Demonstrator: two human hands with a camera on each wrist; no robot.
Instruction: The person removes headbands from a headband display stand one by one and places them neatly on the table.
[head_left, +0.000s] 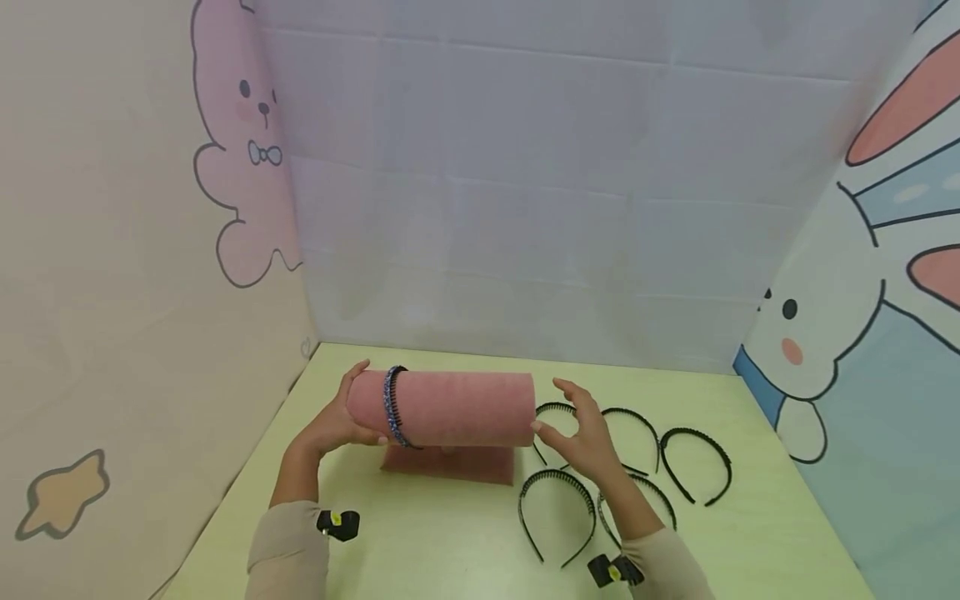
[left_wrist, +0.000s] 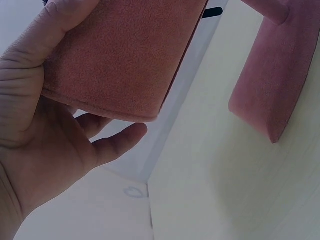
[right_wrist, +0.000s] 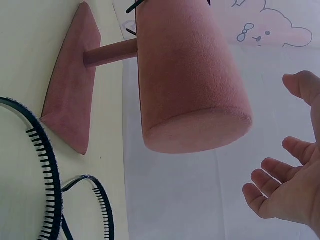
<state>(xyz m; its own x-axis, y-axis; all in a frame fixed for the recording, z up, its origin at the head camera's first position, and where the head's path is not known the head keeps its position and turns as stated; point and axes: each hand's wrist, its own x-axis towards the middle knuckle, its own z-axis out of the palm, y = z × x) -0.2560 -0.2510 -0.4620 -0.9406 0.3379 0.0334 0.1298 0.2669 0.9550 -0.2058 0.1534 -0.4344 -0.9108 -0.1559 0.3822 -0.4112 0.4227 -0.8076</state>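
Note:
A pink velvet headband stand (head_left: pixel 465 408) has a horizontal roll on a short post above a flat base (head_left: pixel 450 465). One blue sparkly toothed headband (head_left: pixel 392 407) is around the roll near its left end. My left hand (head_left: pixel 335 423) holds that left end, its thumb on the near side; in the left wrist view the roll (left_wrist: pixel 125 60) partly covers the fingers. Beyond the roll's right end, my right hand (head_left: pixel 588 437) has its fingers spread and holds nothing. The right wrist view shows a gap between this hand (right_wrist: pixel 290 185) and the roll (right_wrist: pixel 195 85).
Several dark toothed headbands lie on the pale table (head_left: pixel 420 542) at the right, among them one at the far right (head_left: pixel 727 467) and one in front (head_left: pixel 558 473). Some are under my right arm. A white curtain (head_left: pixel 480 208) hangs behind, with cartoon-printed panels on both sides.

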